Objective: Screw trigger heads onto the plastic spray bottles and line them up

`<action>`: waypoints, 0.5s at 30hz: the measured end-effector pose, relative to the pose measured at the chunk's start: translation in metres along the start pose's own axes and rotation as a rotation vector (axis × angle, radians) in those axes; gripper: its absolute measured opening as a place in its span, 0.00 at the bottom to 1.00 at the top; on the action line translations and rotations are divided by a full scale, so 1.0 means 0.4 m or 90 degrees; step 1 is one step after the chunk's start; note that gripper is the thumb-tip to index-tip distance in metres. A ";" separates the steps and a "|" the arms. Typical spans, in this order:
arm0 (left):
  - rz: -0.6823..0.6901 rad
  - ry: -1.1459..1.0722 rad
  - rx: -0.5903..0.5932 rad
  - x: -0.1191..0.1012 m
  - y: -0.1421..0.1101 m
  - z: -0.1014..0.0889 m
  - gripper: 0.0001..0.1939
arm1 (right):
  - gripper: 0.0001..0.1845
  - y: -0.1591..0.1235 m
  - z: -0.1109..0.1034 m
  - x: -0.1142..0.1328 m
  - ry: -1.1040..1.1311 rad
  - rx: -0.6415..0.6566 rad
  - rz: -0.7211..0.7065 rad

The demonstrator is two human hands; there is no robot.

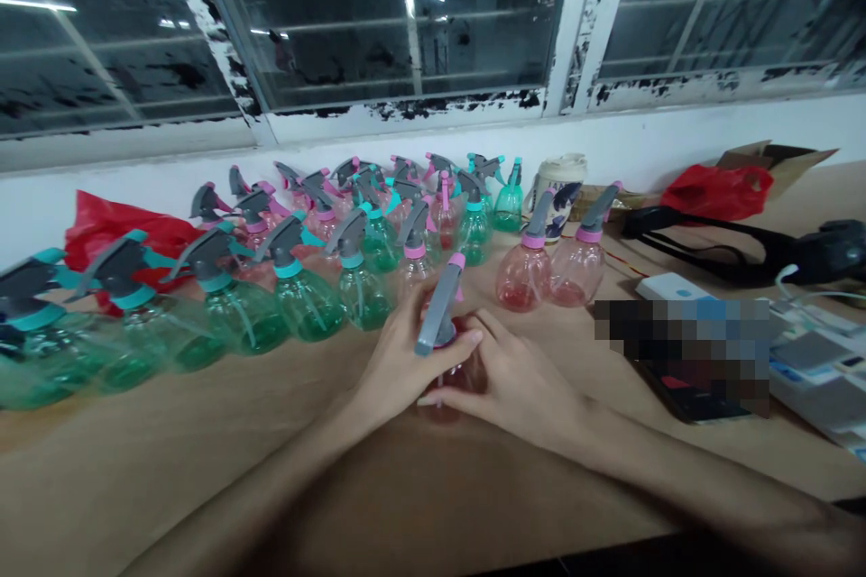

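A pink spray bottle (443, 410) with a grey and pink trigger head stands upright on the table in front of me. My left hand (409, 347) is closed around its neck, just under the trigger head. Lower down, my right hand (504, 370) wraps the bottle's body, its thumb across the near side. The fingers on the far side are partly hidden. Behind and to the right stand two pink spray bottles (524, 275) side by side. A row of green spray bottles (308, 297) runs off to the left.
More green and pink bottles crowd toward the wall, near a red plastic bag (128, 234). At right are a paper cup (561, 185), another red bag (717, 191), a black strap (717, 252), a phone (696, 401) and white boxes with cables (812, 370). Windows line the back.
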State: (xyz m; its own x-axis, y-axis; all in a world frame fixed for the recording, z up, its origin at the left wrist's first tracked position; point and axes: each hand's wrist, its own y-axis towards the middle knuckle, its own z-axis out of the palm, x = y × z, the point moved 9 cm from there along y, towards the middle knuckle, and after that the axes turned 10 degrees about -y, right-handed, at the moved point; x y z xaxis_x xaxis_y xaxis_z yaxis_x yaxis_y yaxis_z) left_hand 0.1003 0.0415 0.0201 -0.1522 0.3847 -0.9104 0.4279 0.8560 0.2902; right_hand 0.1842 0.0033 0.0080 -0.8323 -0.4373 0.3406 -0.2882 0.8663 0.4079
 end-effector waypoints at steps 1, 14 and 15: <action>-0.003 -0.008 -0.008 0.006 -0.004 -0.004 0.22 | 0.33 0.002 0.007 0.010 0.019 0.001 -0.012; 0.035 0.059 -0.068 0.013 0.006 -0.080 0.18 | 0.25 0.018 0.110 -0.092 0.088 0.054 -0.097; 0.038 0.071 -0.064 0.008 0.010 -0.081 0.17 | 0.24 0.013 0.120 -0.108 0.075 0.058 -0.099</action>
State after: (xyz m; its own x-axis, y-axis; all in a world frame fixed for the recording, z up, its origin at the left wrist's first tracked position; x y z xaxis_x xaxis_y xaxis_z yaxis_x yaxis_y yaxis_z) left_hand 0.0727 0.0572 0.0277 -0.2291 0.4673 -0.8539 0.3484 0.8585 0.3763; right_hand 0.1957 0.0384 -0.0453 -0.7150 -0.5884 0.3776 -0.4558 0.8018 0.3864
